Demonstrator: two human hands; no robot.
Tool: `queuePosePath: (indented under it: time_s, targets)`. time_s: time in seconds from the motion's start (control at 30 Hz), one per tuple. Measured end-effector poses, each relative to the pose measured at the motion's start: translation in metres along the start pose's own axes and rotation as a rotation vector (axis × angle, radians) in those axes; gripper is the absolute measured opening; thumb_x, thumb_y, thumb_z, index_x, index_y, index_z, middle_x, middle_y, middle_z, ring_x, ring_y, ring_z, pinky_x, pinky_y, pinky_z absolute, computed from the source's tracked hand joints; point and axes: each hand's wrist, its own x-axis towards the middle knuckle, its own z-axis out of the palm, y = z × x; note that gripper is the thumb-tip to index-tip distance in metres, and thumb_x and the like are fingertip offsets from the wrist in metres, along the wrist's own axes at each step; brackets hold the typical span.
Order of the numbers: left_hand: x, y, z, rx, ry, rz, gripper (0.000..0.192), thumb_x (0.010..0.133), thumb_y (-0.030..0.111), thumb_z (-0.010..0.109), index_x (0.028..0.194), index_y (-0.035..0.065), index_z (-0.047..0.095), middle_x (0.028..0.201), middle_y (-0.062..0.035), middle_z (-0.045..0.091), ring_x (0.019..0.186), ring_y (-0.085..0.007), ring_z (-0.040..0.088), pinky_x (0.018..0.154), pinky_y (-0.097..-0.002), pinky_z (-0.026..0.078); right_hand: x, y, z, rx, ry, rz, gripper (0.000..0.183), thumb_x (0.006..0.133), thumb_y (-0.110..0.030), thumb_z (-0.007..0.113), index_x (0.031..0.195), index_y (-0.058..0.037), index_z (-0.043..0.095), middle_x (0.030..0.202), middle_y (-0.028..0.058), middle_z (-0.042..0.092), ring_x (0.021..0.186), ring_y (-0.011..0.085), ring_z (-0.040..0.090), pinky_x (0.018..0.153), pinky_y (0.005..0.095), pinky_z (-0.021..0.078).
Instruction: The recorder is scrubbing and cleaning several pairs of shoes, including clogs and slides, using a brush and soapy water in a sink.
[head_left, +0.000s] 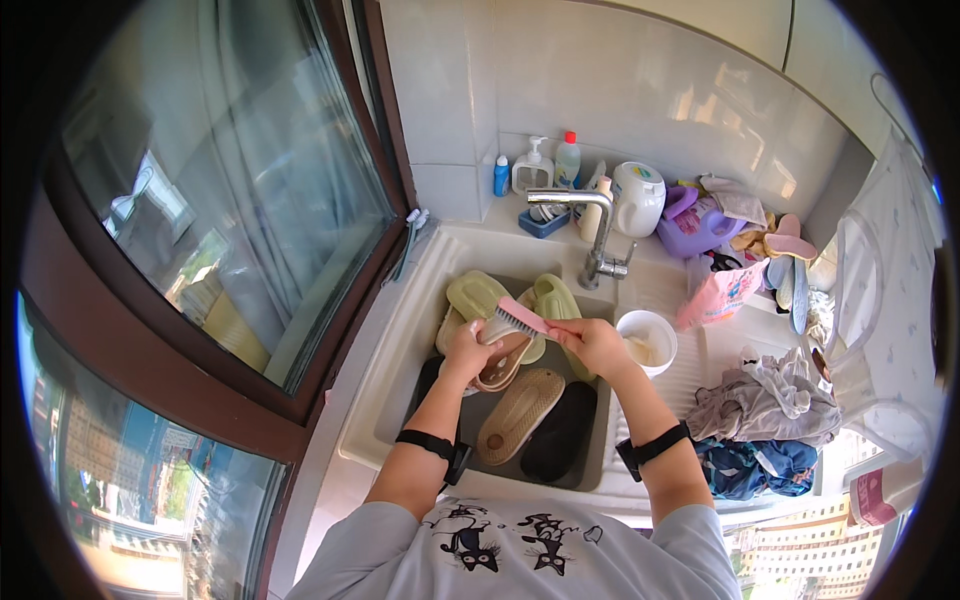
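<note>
My right hand grips a pink scrub brush by its handle, grey bristles facing down. My left hand holds a slipper with a pale strap and brownish insole, right under the brush head. Around them in the sink basin lie light green slippers, with another green slipper near the far right corner. Closer to me rest a tan slipper with its textured sole up and a black slipper. Part of the held slipper is hidden behind my fingers.
A chrome faucet reaches over the basin. A white tub stands on the ribbed drainboard, near a pink bag and piled clothes. Bottles, including a purple jug, line the back ledge. An open window frame borders the left.
</note>
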Motion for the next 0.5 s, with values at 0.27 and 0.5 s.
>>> queuePosePath:
  time_s: [0.27,0.5]
  targets:
    - [0.004,-0.002,-0.012,-0.782,-0.064,-0.185,0.047,0.074,0.0,0.068,0.117,-0.0002,0.05,0.11,-0.0105,0.058,0.098,-0.0213,0.057,0.086,-0.0349,0.047,0.013,0.008,0.011,0.389,0.076,0.068,0.03,0.087,-0.03,0.059,0.11,-0.011,0.063,0.091,0.0193,0.064,0.08,0.0247,0.062,0.078,0.0291,0.0455]
    - [0.007,0.006,-0.015,-1.13,-0.157,-0.375,0.049,0.079,0.007,0.067,0.124,0.0022,0.045,0.118,-0.0125,0.054,0.108,-0.025,0.054,0.09,-0.0393,0.046,0.015,0.037,0.046,0.539,0.092,0.11,0.028,0.089,-0.023,0.059,0.112,-0.0076,0.062,0.097,0.0113,0.067,0.085,0.0133,0.06,0.079,0.0262,0.0449]
